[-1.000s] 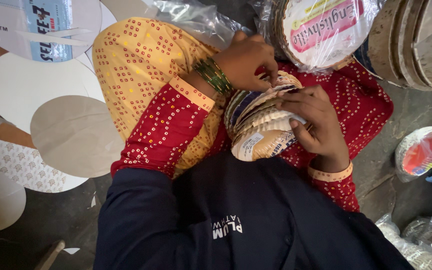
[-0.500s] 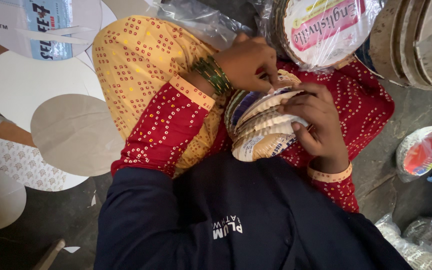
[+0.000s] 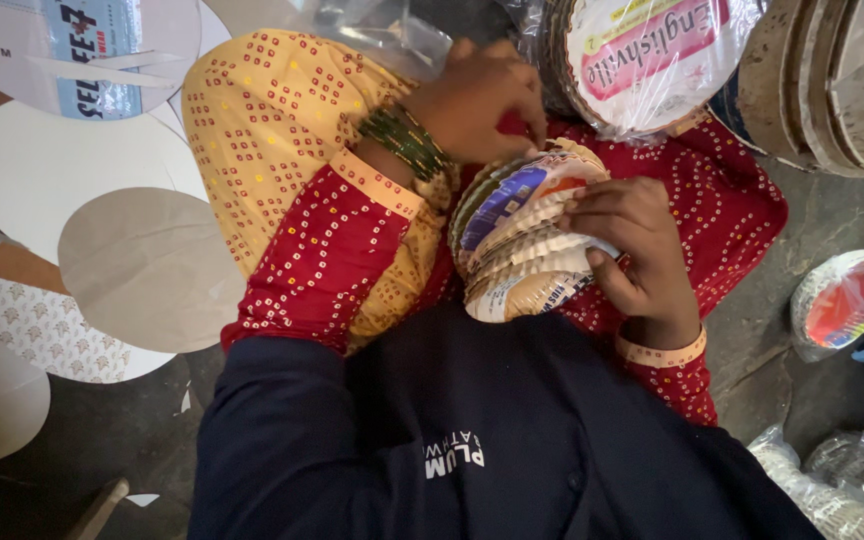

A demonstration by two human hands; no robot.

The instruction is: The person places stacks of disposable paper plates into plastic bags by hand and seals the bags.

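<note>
Your left hand (image 3: 477,100) covers the far edge of the stack of paper plates (image 3: 522,235), so you cannot tell where its fingertips sit. Your right hand (image 3: 632,250) hides the stack's right side, and its palm is turned away from you. How many plates the stack holds is not countable; the edges blur together. The wrapped bundle of plates (image 3: 642,60) is cut off by the top edge, and the bare plate stacks (image 3: 832,80) run out at the top right corner. The cardboard discs (image 3: 152,265) on the floor overlap one another and leave the frame at left. The plastic-wrapped packs (image 3: 842,490) at bottom right are cropped and too crumpled to read.
</note>
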